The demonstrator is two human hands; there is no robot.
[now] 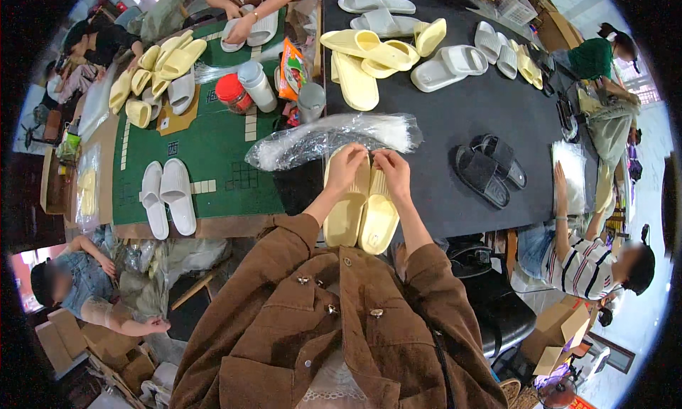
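Note:
A pair of pale yellow slippers lies side by side at the table's near edge, soles down, with the left slipper (344, 225) touching the right slipper (379, 228). My left hand (346, 169) rests over the far part of the left one, fingers pinched together. Over the other slipper, my right hand (393, 171) also has its fingertips pinched, close to those of the left. Whatever sits between the fingertips is too small to make out. Just beyond both hands lies a clear plastic bag (284, 150) with a bundle of thin white strands (394, 132) inside.
Black slippers (486, 173) lie to the right; several yellow and grey slippers (449, 68) sit farther back. White slippers (177, 196) stand on the green mat (220, 164). A red-lidded jar (233, 93), bottle (257, 85) and grey cup (311, 102) stand beyond the bag. Other people work around the tables.

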